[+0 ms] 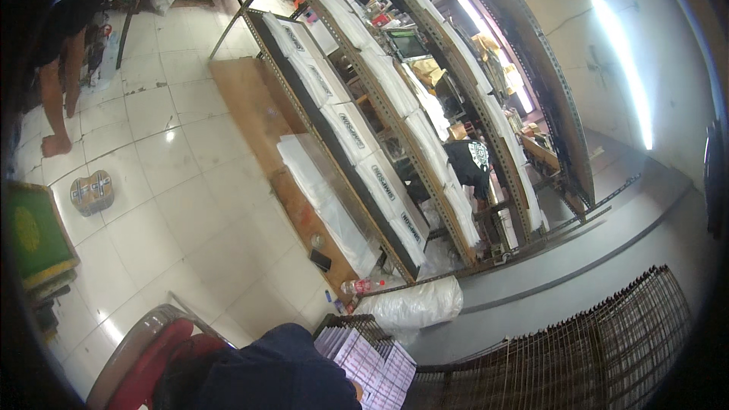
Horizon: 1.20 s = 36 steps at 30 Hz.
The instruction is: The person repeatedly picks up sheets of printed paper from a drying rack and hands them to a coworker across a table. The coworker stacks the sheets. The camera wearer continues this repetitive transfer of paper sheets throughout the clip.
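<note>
Neither of my hands can be made out for certain. Dark navy cloth (281,372) fills the bottom middle, and the frame does not show whether it is mine or another person's. At its right edge a sliver of skin (357,389), perhaps part of a hand, shows against stacks of white cards or paper pieces with pinkish-purple print (372,368). Its fingers are hidden. The stacks stand close together in several rows, beside a dark wire rack (361,324). A red-seated chair with a metal frame (156,345) is left of the cloth.
A tall metal shelf rack (334,175) holds white printed sheets. A plastic-wrapped roll (418,304), a bottle (363,286) and a phone-like dark slab (320,260) lie near its base. Wire racks (585,342) fill the lower right. A stool (92,192) and a bare-legged person (53,106) are left.
</note>
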Motion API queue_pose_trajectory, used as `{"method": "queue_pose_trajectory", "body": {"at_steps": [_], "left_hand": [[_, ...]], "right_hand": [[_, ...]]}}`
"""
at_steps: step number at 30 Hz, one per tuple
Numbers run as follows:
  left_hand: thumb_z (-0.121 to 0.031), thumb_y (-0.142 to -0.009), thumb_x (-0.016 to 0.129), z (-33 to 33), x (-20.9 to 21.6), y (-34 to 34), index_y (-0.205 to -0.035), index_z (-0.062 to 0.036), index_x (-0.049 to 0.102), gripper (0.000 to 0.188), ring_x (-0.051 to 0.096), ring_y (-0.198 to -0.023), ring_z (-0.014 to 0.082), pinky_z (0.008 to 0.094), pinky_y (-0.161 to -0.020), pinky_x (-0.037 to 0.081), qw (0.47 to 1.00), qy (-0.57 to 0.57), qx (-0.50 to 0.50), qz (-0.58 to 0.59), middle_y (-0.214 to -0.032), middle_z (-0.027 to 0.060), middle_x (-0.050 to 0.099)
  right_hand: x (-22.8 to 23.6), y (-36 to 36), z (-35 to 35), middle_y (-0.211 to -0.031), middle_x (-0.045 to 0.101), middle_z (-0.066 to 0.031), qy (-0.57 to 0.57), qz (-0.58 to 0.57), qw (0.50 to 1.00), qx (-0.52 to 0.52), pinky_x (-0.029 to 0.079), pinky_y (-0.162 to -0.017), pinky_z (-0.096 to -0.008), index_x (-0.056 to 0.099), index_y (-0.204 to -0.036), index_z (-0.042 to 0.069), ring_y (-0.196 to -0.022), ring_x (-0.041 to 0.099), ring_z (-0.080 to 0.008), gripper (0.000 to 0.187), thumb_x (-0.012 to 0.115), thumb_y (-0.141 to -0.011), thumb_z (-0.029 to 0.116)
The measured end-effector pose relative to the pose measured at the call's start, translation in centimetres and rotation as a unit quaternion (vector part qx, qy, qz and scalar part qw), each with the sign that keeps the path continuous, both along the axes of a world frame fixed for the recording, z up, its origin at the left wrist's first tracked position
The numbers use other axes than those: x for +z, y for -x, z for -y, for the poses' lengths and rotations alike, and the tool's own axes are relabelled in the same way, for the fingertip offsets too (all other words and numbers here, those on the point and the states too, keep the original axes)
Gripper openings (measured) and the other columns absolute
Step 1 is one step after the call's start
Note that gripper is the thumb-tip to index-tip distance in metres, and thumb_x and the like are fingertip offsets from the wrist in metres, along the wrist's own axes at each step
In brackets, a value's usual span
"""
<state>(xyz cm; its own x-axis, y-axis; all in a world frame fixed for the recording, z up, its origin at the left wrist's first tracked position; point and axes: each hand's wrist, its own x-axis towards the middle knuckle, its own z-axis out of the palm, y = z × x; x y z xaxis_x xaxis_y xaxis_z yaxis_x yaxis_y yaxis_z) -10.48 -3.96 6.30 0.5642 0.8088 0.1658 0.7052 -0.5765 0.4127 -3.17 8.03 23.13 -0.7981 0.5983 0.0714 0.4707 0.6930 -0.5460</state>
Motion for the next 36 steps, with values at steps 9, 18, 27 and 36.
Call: {"method": "queue_pose_trajectory", "body": {"at_steps": [9, 18, 27, 36], "left_hand": [[-0.065, -0.072, 0.056, 0.1, -0.1, -1.1, -0.111, -0.0128, 0.062, 0.065, 0.054, -0.107, 0.0316, 0.0487, -0.095, 0.034, 1.0, 0.017, 0.001, 0.026, -0.109, 0.0147, 0.061], [-0.068, -0.073, 0.054, 1.8, -3.2, -5.9, -0.114, -0.0127, 0.061, 0.069, 0.054, -0.107, 0.0323, 0.0465, -0.094, 0.037, 0.986, 0.115, -0.12, -0.014, -0.11, 0.0155, 0.06], [-0.071, -0.073, 0.052, 3.7, -7.4, -9.6, -0.116, -0.0126, 0.06, 0.073, 0.054, -0.108, 0.0329, 0.0443, -0.092, 0.04, 0.921, 0.303, -0.229, -0.089, -0.111, 0.0164, 0.06], [-0.066, -0.087, 0.033, 3.1, -4.4, -10.9, -0.11, -0.0115, 0.064, 0.067, 0.048, -0.119, 0.0275, 0.0369, -0.1, 0.035, 0.793, 0.41, -0.334, -0.303, -0.11, 0.0145, 0.062]], "right_hand": [[1.1, -1.2, -0.9, -0.072, 0.048, -0.0007, -0.01, 0.004, 1.0, -0.009, 0.042, -0.055, -0.0275, 0.053, -0.09, 0.002, -0.063, 0.047, -0.0118, 0.016, 0.062, -0.078, 0.007], [-2.5, -23.0, 1.5, -0.071, 0.048, -0.0001, -0.027, -0.129, 0.96, -0.248, 0.042, -0.056, -0.0275, 0.053, -0.089, 0.001, -0.062, 0.046, -0.0112, 0.016, 0.062, -0.077, 0.005], [-5.9, -43.3, 18.0, -0.095, 0.059, -0.0103, -0.257, -0.269, 0.7, -0.609, 0.045, -0.079, -0.0324, 0.058, -0.106, -0.002, -0.088, 0.056, -0.0203, 0.034, 0.067, -0.077, 0.014], [1.1, -45.2, 25.7, -0.112, 0.053, -0.0148, -0.459, -0.105, 0.43, -0.771, 0.038, -0.093, -0.0401, 0.057, -0.107, 0.003, -0.108, 0.049, -0.0333, 0.031, 0.064, -0.078, 0.015]]}}
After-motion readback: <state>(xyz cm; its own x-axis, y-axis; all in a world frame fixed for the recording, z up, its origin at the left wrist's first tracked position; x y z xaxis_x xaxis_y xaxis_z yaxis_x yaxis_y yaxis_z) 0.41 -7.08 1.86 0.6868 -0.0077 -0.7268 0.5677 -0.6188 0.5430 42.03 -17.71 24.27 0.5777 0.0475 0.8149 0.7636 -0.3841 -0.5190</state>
